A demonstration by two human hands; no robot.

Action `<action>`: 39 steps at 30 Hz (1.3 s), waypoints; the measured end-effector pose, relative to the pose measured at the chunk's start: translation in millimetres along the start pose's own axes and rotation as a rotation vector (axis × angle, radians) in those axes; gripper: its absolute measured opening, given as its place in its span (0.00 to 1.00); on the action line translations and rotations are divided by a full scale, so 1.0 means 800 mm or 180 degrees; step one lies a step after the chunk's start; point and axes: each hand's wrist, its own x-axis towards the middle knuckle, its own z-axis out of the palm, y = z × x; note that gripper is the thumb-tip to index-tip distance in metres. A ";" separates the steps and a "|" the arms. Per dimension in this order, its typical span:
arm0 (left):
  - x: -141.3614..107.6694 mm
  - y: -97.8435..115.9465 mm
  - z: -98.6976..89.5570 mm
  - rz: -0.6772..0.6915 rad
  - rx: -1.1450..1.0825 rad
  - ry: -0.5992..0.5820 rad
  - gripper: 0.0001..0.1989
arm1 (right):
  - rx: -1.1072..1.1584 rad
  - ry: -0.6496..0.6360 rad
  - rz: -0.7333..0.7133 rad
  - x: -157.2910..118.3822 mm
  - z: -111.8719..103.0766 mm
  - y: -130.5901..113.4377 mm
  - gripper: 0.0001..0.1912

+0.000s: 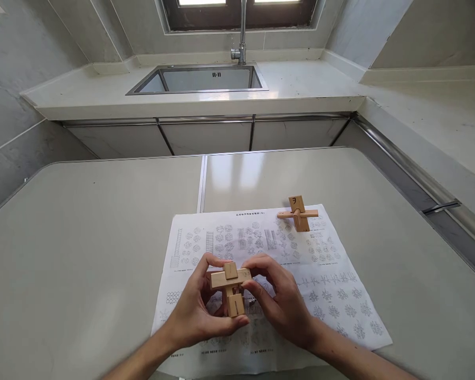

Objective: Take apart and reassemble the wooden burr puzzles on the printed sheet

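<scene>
A small wooden burr puzzle (231,285), made of interlocking light-wood bars, is held above a printed sheet. My left hand (196,311) grips it from the left, with the index finger at the top and the thumb under the lower block. My right hand (277,301) pinches the right end of the crossbar between thumb and fingers. Dark marks show on some bar ends. Farther back, a second wooden piece of crossed bars (298,214) rests on the sheet's upper right part. The inner joints of the held puzzle are partly hidden.
The white paper sheet (328,264), printed with rows of small diagrams, lies on a pale table (103,237). Beyond the table is a white counter (301,79) with a steel sink (198,79) and a faucet (242,50). Another ledge runs along the right.
</scene>
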 end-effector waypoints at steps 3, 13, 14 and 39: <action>0.000 0.001 -0.002 -0.0088 0.0091 0.0003 0.33 | 0.0000 0.0028 -0.0023 -0.001 0.001 0.000 0.05; 0.002 0.004 -0.001 -0.0187 0.0181 0.0020 0.32 | -0.0003 -0.0017 0.0085 -0.001 0.000 0.001 0.04; 0.002 0.004 -0.001 -0.0188 0.0194 0.0018 0.32 | -0.0028 -0.0013 0.0081 -0.001 0.000 0.001 0.04; 0.013 0.028 -0.004 -0.0078 -0.0073 0.0784 0.30 | -0.1211 -0.0554 -0.0064 0.002 -0.010 0.003 0.32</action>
